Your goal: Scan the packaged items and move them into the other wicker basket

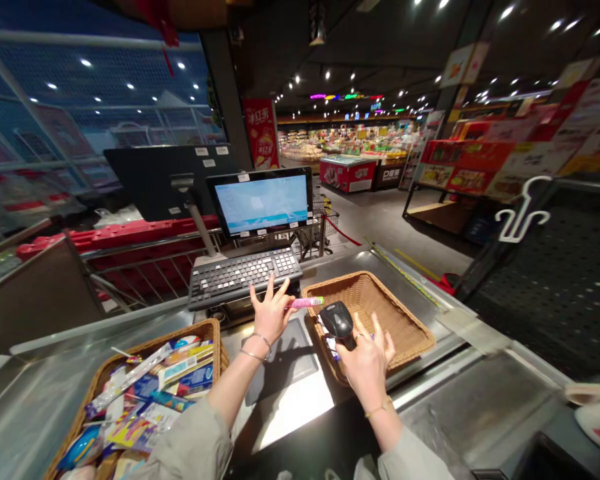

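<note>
Between the thumb and forefinger of my left hand (270,312) is a slim pink stick-shaped packet (307,302) with a green end; the other fingers are spread. My right hand (369,363) holds a black handheld barcode scanner (337,319) by its handle, some fingers sticking out. The scanner's head is close to the packet, over the near left side of a wicker basket (411,327). A few small packets show in that basket, partly hidden by the scanner and hand. Another wicker basket (216,328) at lower left is heaped with assorted packaged goods (153,393).
A black keyboard (245,275) stands beyond my left hand, below a lit monitor (263,203). A second screen (165,183) shows its back. The metal counter (480,400) extends right. A white hanger (523,212) hangs at right, with shelves and a red freezer farther off.
</note>
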`<state>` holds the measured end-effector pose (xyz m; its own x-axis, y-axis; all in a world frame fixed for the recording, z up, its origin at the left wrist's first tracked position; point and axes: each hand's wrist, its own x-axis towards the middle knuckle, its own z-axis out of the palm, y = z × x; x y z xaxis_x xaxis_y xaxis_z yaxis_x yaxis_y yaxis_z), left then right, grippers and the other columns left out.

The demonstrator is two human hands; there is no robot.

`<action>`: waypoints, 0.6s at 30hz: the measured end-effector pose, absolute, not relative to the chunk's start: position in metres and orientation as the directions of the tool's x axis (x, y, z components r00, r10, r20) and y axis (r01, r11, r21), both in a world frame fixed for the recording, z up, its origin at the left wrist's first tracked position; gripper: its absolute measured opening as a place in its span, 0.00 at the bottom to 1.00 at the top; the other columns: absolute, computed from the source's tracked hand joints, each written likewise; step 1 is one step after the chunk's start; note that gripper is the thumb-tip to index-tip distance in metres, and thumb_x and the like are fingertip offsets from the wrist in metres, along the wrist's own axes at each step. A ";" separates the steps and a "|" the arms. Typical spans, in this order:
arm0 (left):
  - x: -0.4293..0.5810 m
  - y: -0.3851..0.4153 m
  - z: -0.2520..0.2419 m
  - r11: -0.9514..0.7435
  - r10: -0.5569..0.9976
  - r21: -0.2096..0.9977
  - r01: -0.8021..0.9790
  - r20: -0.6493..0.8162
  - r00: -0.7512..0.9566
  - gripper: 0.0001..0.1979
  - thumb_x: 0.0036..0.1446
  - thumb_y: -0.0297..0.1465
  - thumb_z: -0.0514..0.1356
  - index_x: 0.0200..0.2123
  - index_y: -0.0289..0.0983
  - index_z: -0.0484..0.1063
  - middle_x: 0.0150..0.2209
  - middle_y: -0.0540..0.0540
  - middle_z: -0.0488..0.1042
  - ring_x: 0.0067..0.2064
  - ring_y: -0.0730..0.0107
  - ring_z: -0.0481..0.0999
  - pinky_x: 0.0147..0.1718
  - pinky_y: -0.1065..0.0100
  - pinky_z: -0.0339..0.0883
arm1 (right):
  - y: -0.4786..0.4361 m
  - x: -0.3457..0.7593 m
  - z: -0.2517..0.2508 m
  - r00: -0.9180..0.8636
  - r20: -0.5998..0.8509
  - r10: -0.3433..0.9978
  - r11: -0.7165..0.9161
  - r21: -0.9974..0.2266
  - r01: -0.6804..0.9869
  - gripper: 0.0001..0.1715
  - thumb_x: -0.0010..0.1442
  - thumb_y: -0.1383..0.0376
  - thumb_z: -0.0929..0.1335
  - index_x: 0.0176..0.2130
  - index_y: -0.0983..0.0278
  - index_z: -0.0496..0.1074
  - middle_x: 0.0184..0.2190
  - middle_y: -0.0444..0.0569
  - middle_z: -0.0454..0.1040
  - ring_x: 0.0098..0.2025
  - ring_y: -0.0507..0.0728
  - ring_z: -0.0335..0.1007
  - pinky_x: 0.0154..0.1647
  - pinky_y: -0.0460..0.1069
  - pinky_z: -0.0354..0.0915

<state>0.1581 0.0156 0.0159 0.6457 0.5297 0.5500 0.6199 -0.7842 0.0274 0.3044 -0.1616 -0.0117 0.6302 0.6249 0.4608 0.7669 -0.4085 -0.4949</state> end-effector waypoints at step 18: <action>0.213 0.012 0.006 -0.872 0.417 -0.006 0.489 0.514 0.750 0.07 0.60 0.35 0.58 0.41 0.46 0.75 0.63 0.49 0.63 0.69 0.45 0.47 0.59 0.26 0.26 | -0.186 0.334 -0.011 0.706 0.489 0.512 -0.511 -0.488 0.708 0.17 0.54 0.58 0.66 0.41 0.62 0.77 0.54 0.48 0.72 0.65 0.65 0.49 0.62 0.64 0.42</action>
<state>0.2126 0.0121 0.0061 0.7498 0.4168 0.5140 0.4891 -0.8722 -0.0062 0.3338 -0.1862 -0.0108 0.7064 0.5116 0.4891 0.7078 -0.5106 -0.4882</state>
